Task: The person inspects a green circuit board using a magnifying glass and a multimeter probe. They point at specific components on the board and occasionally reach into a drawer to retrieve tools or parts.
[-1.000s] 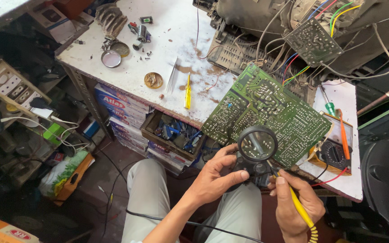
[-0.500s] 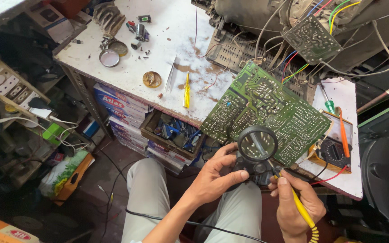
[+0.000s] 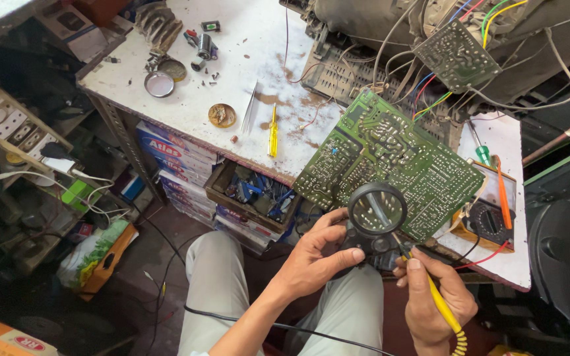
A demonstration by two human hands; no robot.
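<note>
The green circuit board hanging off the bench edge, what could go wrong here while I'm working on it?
The green circuit board overhangs the white bench with wires still attached, so pressure from the yellow-handled tool in the right hand might tip it or strain those wires. The left hand holds the magnifier close over the tool tip, so the two could knock together. The black cable across the lap might snag.
</note>
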